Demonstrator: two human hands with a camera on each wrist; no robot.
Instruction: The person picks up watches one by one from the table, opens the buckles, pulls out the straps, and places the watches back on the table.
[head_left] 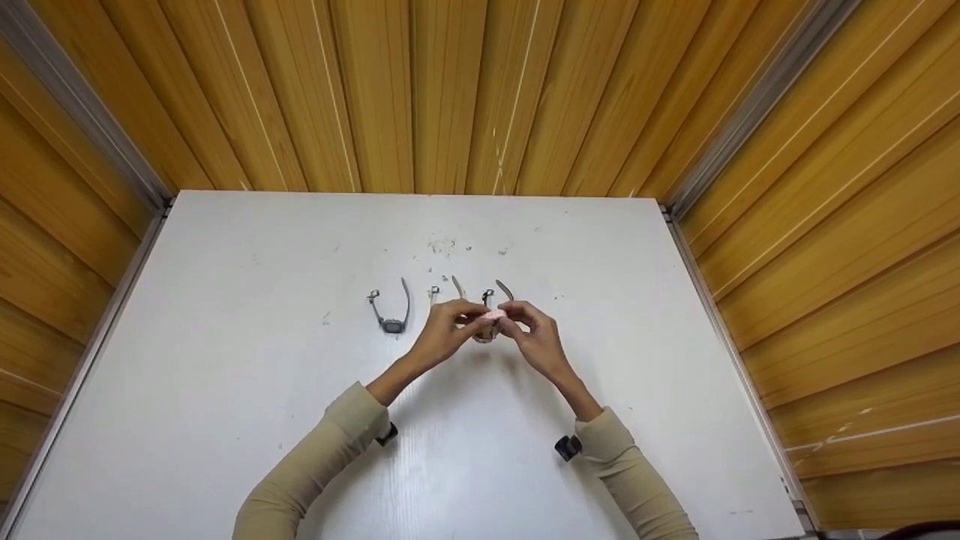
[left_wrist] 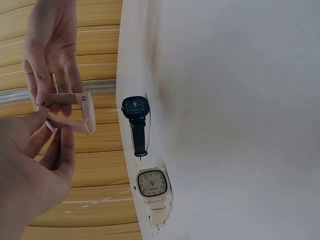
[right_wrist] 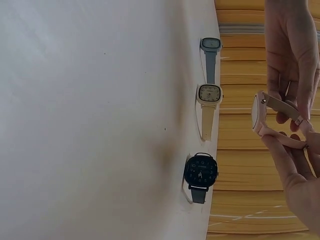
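Note:
Between the two hands, a pink wristwatch [left_wrist: 70, 121] is held up off the table, its strap bent round into a loop. The left hand [head_left: 441, 331] pinches it at the strap ends with thumb and fingers. From the other side the right hand [head_left: 541, 343] grips the strap ends too. In the right wrist view the pink case [right_wrist: 256, 114] faces away from the fingers, which partly hide the buckle. Just beyond the hands stands a black wristwatch [right_wrist: 201, 171], mostly covered in the head view.
A cream wristwatch [right_wrist: 209, 93] and a grey-blue wristwatch [head_left: 393, 326] stand in a row left of the black one, straps pointing to the back. All are on a white table [head_left: 225, 375] with small marks. Wood-look panels [head_left: 450, 97] enclose the back and sides.

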